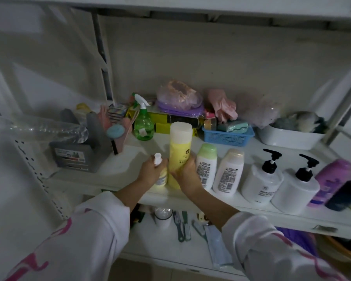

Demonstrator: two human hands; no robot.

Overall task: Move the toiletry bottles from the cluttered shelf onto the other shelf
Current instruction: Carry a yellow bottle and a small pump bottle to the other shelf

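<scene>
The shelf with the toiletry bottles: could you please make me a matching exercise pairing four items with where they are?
Items:
1. tall yellow bottle
2. small spray bottle
3. green spray bottle
4. purple bottle

Places:
A. behind the front row, beside the blue basket
B. in the left hand
C. far right of the front row
D. in the right hand

Pairs: 1-D, 2-B, 3-A, 4-C

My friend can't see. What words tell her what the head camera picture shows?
A person's left hand holds a small white spray bottle and the right hand grips a tall yellow bottle, both at the front of a white shelf. More bottles line its front edge, with clutter behind.
</scene>
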